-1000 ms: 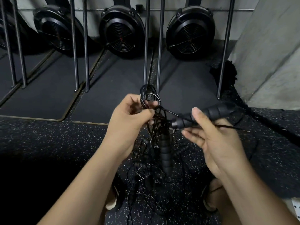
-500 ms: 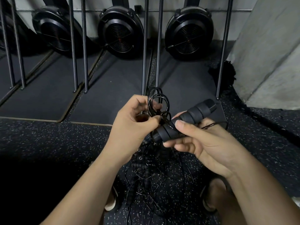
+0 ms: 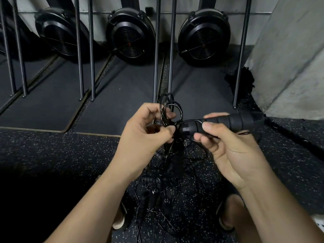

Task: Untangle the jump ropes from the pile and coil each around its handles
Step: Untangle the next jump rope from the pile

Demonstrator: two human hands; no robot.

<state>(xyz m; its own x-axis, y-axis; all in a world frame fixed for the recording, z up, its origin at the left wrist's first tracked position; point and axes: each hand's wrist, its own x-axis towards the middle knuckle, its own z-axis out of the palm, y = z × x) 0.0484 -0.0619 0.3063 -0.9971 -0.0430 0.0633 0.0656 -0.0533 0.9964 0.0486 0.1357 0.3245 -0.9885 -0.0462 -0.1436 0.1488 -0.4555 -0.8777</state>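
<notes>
My left hand (image 3: 147,134) pinches a bundle of thin black rope loops (image 3: 169,109) that stick up above its fingers. My right hand (image 3: 228,146) grips a black ribbed foam handle (image 3: 228,122), lying nearly level with its free end pointing right. A thin cord arcs from the handle's left end into the loops. Below both hands a tangled pile of black jump ropes (image 3: 161,183) with several foam handles hangs down and spreads over the speckled floor.
Black speckled rubber floor (image 3: 52,155) with dark mats (image 3: 119,106) beyond. Upright metal bars (image 3: 157,50) and round black fan wheels (image 3: 130,35) stand at the back. A concrete wall (image 3: 289,58) rises at right. My sandalled feet (image 3: 226,223) flank the pile.
My right hand has swung the handle from tilted to nearly level and drawn it slightly right. The left hand keeps its hold on the loops.
</notes>
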